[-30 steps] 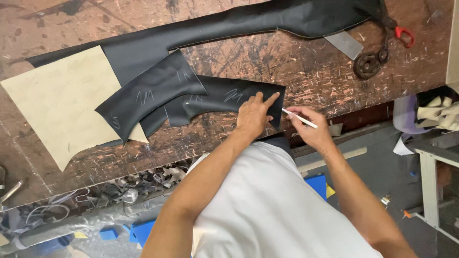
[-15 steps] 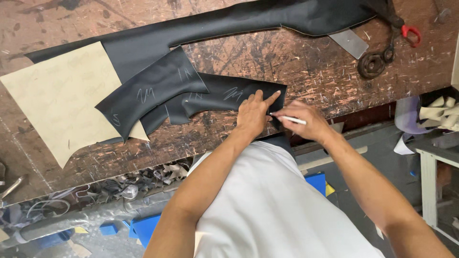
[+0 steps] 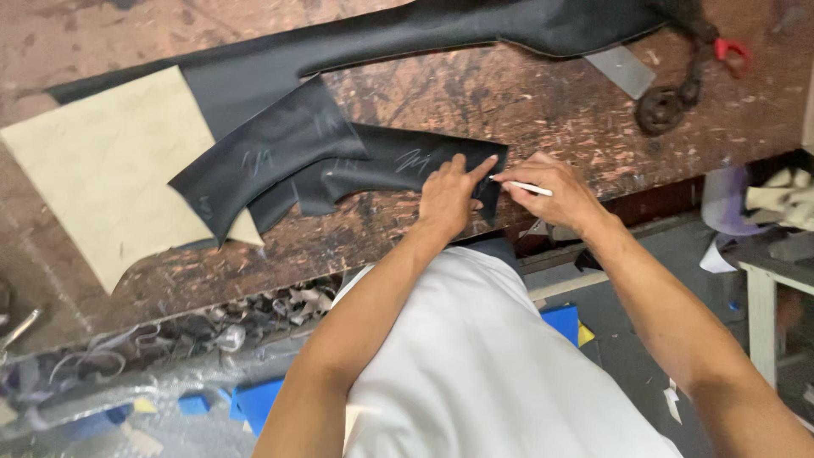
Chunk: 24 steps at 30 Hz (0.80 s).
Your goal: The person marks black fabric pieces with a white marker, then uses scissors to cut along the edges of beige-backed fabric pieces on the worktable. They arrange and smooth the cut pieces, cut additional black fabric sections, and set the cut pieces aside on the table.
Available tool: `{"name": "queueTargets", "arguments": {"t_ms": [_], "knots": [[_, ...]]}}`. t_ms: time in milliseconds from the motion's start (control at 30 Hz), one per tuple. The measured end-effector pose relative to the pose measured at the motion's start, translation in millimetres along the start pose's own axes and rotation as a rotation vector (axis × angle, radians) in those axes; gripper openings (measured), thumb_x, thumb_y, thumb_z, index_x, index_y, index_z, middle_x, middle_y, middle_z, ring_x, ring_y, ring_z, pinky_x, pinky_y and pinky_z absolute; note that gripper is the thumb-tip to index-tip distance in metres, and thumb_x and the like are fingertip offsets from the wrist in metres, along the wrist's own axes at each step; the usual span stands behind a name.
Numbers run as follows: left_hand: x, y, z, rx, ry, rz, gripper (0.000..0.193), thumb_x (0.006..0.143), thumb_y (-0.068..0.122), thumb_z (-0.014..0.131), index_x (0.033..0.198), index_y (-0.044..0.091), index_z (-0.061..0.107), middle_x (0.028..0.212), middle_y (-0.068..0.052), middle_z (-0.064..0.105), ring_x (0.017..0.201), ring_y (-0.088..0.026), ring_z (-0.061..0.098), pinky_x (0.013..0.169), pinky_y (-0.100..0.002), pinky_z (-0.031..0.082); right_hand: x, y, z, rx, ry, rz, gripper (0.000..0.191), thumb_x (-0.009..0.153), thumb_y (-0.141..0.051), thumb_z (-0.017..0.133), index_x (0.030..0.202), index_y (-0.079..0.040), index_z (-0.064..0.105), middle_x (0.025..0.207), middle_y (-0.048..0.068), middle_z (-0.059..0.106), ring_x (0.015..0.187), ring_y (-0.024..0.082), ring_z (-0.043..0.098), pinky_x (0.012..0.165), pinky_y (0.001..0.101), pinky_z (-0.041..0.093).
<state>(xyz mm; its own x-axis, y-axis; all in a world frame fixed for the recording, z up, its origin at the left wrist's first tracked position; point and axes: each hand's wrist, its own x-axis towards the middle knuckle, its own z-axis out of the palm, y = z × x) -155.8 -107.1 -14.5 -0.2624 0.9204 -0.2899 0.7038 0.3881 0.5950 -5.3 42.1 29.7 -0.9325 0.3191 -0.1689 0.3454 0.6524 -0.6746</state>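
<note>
while the left hand point(image 3: 448, 197) lies flat, fingers spread, on the black leather piece point(image 3: 381, 170), the right hand point(image 3: 555, 191) pinches a white marking pencil point(image 3: 521, 187), tip touching the leather's edge beside the left forefinger.

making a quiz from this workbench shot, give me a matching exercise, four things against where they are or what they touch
Things:
1. left hand
2. right hand
3. beige sheet
4. scissors

Places or states:
A. far right of the bench, red handle
B. pressing flat on the black cut piece
C. left side, partly under black material
D. holding a thin white marking pen at the piece's edge

Pairs: 1-B, 2-D, 3-C, 4-A
</note>
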Motion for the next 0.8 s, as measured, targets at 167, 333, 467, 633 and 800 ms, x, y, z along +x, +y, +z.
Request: {"name": "queueTargets", "arguments": {"t_ms": [167, 333, 467, 633, 800], "knots": [[-2.7, -0.5, -0.9, 0.004, 0.031, 0.005, 0.088, 0.070, 0.022, 0.088, 0.149, 0.032, 0.051, 0.116, -0.012, 0.059, 0.106, -0.030, 0.062, 0.087, -0.043, 0.052, 1.2, -6.3, -5.0, -0.104, -0.072, 0.172, 0.025, 0.089, -0.024, 0.072, 0.112, -0.019, 0.081, 0.105, 0.008, 0.077, 0.097, 0.030, 0.069, 0.084, 0.0420, 0.054], [-3.2, -5.2, -2.4, -0.077, -0.004, 0.020, 0.081, 0.076, 0.022, 0.085, 0.149, 0.030, 0.051, 0.114, -0.013, 0.060, 0.106, -0.032, 0.063, 0.088, -0.044, 0.051, -4.4, -19.3, -7.9, -0.155, 0.063, 0.062, 0.025, 0.094, -0.022, 0.069, 0.115, -0.014, 0.078, 0.109, 0.011, 0.077, 0.096, 0.033, 0.071, 0.084, 0.0428, 0.055], [-1.7, -34.8, -26.0, -0.242, 0.234, -0.007, 0.059, 0.087, 0.027, 0.082, 0.141, 0.025, 0.059, 0.112, -0.012, 0.064, 0.107, -0.033, 0.062, 0.094, -0.045, 0.050, -16.2, -22.4, -4.6, 0.113, 0.163, 0.284, 0.035, 0.106, -0.021, 0.056, 0.139, -0.012, 0.063, 0.105, 0.013, 0.077, 0.094, 0.025, 0.074, 0.085, 0.0369, 0.056], [-24.6, -107.1, -70.2, 0.043, 0.750, -0.304, 0.062, 0.081, 0.034, 0.085, 0.128, 0.003, 0.059, 0.108, -0.019, 0.060, 0.103, -0.038, 0.055, 0.089, -0.049, 0.046, -26.2, -22.2, 24.1, 0.329, 0.321, 0.470, 0.033, 0.109, -0.019, 0.053, 0.140, -0.012, 0.060, 0.105, 0.011, 0.077, 0.094, 0.018, 0.075, 0.083, 0.0313, 0.058], [-29.4, -142.1, -88.5, -0.125, 0.871, -0.172, 0.034, 0.094, 0.014, 0.076, 0.123, 0.001, 0.063, 0.106, -0.017, 0.065, 0.091, -0.033, 0.064, 0.083, -0.042, 0.053, -16.8, -36.7, 47.5, 0.311, 0.488, 0.435, 0.027, 0.103, -0.017, 0.065, 0.128, -0.009, 0.068, 0.097, 0.010, 0.078, 0.087, 0.015, 0.072, 0.076, 0.0300, 0.056]]}}
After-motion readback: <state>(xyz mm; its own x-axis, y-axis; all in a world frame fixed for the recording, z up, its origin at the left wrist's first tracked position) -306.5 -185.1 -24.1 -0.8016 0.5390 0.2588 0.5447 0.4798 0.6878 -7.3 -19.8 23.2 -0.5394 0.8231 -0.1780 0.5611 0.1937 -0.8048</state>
